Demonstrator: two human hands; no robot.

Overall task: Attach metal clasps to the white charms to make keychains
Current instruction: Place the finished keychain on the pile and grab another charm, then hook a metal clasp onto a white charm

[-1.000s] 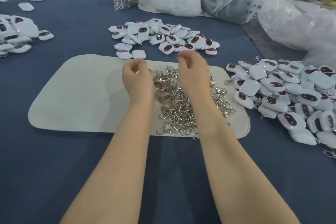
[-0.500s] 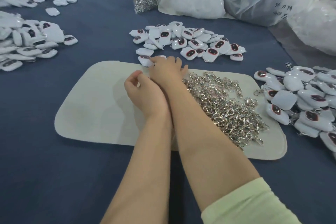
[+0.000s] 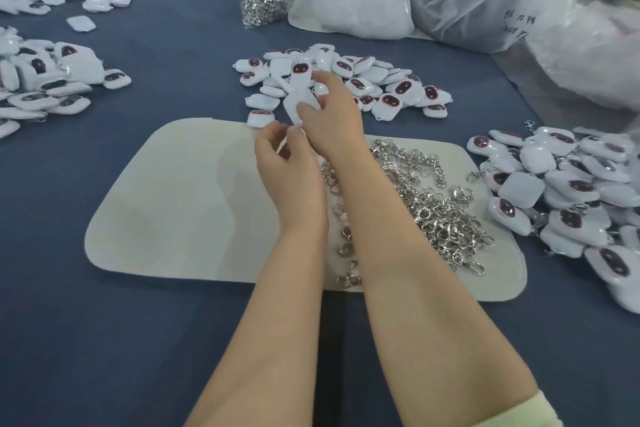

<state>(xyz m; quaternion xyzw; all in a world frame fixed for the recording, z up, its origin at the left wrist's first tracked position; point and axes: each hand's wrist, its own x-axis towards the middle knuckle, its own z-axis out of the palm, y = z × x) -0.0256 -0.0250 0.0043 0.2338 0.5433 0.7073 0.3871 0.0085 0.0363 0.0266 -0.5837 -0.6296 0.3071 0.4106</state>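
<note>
My right hand [image 3: 337,116] reaches over the mat's far edge and grips a white charm [image 3: 297,103], thumb on top, at the near side of a loose pile of white charms [image 3: 384,80] with dark faces. Just below it, my left hand [image 3: 289,166] hovers over the cream mat [image 3: 173,201] with thumb and fingers curled together, pinching what looks like a small metal clasp, mostly hidden. A heap of silver metal clasps [image 3: 436,208] lies on the mat under and right of my right forearm.
A large pile of charms with clasps attached [image 3: 571,184] lies at the right. More charms [image 3: 41,80] lie at the left edge. At the back stand a clear bag of clasps [image 3: 263,0] and big white plastic bags [image 3: 356,0]. The table has a dark blue cloth [image 3: 104,340].
Both hands left the clasp heap. My right hand crossed left and forward to the charm pile and took hold of a charm. The left hand stayed near, fingers curled.
</note>
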